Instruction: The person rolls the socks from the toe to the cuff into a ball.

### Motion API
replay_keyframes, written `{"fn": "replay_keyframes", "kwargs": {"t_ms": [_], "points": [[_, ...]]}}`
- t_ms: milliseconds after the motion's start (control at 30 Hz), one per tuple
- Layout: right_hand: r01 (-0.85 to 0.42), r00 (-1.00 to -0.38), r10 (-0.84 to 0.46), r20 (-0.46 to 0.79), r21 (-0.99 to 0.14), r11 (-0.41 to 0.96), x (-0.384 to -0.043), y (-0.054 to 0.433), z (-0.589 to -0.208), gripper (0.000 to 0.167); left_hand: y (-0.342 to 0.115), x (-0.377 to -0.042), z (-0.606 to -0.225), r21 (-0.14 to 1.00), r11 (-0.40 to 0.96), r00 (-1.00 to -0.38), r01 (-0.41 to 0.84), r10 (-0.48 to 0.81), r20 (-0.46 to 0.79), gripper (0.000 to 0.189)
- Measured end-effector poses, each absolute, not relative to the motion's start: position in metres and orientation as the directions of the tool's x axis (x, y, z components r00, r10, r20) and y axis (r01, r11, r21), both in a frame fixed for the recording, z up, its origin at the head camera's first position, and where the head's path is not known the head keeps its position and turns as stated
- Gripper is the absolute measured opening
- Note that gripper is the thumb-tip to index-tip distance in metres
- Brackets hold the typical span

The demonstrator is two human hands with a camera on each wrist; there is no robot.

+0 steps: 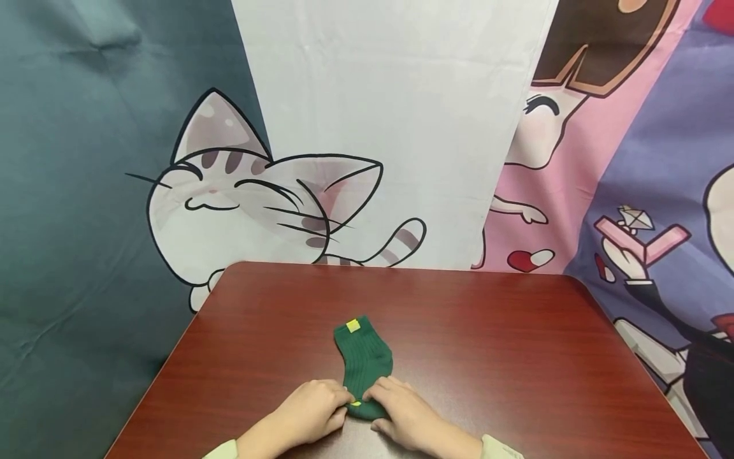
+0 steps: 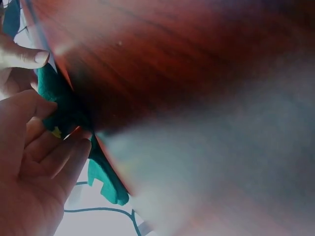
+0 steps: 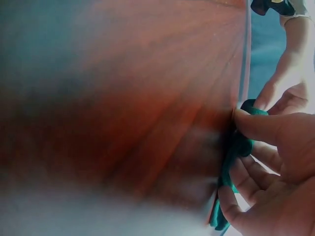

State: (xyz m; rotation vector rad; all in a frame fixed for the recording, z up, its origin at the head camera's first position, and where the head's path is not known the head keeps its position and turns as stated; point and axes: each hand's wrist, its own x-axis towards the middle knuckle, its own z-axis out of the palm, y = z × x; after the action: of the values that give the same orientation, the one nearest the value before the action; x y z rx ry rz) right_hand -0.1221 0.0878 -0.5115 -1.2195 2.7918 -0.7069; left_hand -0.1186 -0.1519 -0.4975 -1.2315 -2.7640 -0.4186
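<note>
Now, green sock (image 1: 367, 363): lies lengthwise on the worktop (image 1: 487, 344), roughly midway across, likely for equal reach from either side.
Left hand (image 1: 312, 408): pinches the sock's near end between thumb and fingers, apparently to keep that edge steady.
Right hand (image 1: 404, 411): grips the same end from the other side, fingers curled, probably to balance the hold and prevent twisting.
Yellow patch (image 1: 355, 403): shows between both hands, beside bunched fabric; unclear whether on a fold.
Yellow tag (image 1: 353, 326): sits at the far end, flat and untouched, presumably needing no grip.
</note>
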Motion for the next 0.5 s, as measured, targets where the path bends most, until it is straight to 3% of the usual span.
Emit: {"fn": "replay_keyframes", "kwargs": {"t_ms": [267, 500], "points": [[-0.640, -0.732, -0.665, 0.148, -0.484, 0.597, -0.1230, 0.0882, -0.5113, 0.013, -0.1546, -0.1177, -0.4991, 0.399, 0.649, -0.738, 0.648, 0.665, 0.118, 0.012], [-0.545, -0.792, -0.602, 0.104, -0.564, 0.620, -0.1245, 0.0873, -0.5083, 0.008, -0.1534, -0.1182, -0.4991, 0.469, 0.669, -0.773, 0.576, 0.633, 0.047, 0.020]]}}
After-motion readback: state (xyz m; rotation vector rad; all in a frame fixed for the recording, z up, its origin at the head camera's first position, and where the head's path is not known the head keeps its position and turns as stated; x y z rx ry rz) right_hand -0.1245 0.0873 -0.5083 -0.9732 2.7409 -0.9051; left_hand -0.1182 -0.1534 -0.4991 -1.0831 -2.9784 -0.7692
